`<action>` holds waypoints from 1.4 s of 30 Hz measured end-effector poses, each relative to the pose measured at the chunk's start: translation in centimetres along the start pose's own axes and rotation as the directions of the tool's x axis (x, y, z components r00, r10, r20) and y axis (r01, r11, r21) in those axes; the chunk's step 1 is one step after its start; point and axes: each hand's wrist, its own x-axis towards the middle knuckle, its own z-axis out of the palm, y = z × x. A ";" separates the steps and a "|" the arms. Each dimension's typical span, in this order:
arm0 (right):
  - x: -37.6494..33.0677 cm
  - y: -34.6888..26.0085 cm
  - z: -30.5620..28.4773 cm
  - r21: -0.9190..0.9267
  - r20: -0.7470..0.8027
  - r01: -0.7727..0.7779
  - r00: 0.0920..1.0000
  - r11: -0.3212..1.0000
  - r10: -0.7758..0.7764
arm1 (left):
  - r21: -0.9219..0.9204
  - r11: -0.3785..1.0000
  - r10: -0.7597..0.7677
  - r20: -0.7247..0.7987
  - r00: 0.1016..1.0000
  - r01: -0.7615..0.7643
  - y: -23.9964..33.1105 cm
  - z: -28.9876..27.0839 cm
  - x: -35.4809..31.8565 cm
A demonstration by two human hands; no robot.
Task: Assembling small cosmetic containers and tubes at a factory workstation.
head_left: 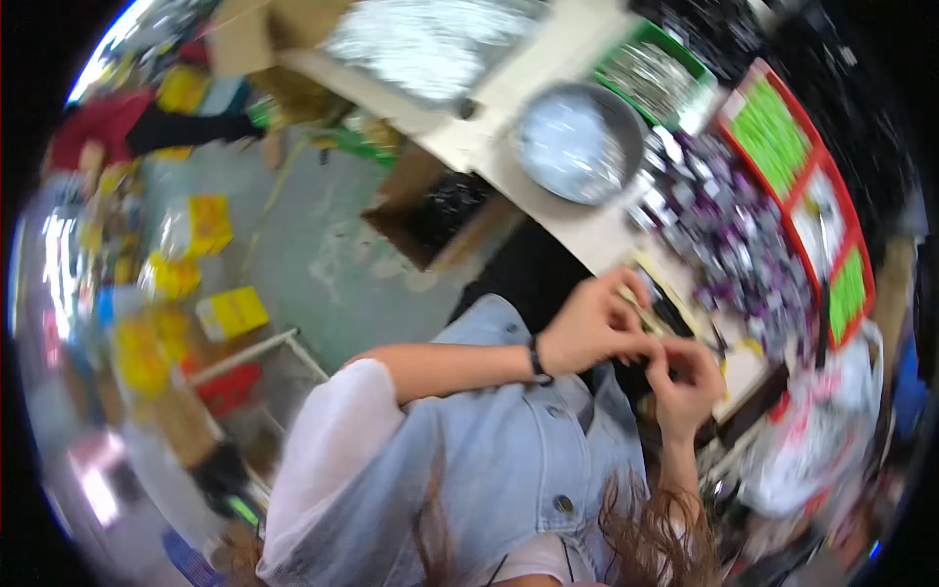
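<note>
My left hand, with a dark band at its wrist, reaches across from the left over the table's edge. Close beside it, the thumb and fingers of my right hand are pinched together. The fingertips of both hands meet; anything between them is too small and blurred to make out. Just beyond them on the table lies a yellowish piece with a dark strip, partly hidden by my hands. A heap of small silvery and purple pieces spreads out beyond that, to the right.
A grey round pan holds clear plastic-wrapped things. Behind it stands a green bin of metallic pieces. A red divided tray with bright green pieces flanks the heap. An open cardboard box sits below the white table; a plastic bag hangs right.
</note>
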 end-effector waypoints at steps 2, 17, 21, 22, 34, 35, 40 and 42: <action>0.5 0.1 -0.5 -0.125 -0.016 0.078 0.997 0.989 -0.081 | -0.003 0.999 -0.047 0.004 0.999 0.047 0.1 -0.2 -0.7; 3.5 1.2 0.4 -0.493 -0.009 0.234 0.962 0.838 -0.274 | 0.629 0.055 0.559 0.624 0.546 -0.775 0.2 -3.5 2.9; 3.3 1.4 0.6 -0.483 -0.033 0.243 0.955 0.841 -0.295 | 0.589 0.047 0.544 0.662 0.516 -0.807 0.3 -4.0 3.4; 3.3 1.4 0.6 -0.481 -0.026 0.235 0.959 0.844 -0.282 | 0.584 0.044 0.543 0.667 0.510 -0.811 0.3 -4.0 3.4; 3.7 0.1 0.7 -0.444 -0.052 0.068 0.993 0.894 -0.101 | 0.580 0.040 0.554 0.664 0.501 -0.813 -0.9 -4.8 3.4; 3.7 0.1 0.7 -0.422 -0.062 0.032 0.996 0.906 -0.064 | 0.578 0.034 0.554 0.668 0.497 -0.815 -1.0 -4.9 3.4; 3.6 0.1 0.6 -0.374 -0.081 -0.048 0.997 0.926 0.019 | 0.569 -0.001 0.530 0.698 0.482 -0.822 -0.7 -4.8 3.3; 4.0 -0.7 0.9 -0.309 -0.154 -0.100 0.987 0.946 0.054 | 0.569 -0.021 0.506 0.716 0.482 -0.822 -0.3 -4.6 3.3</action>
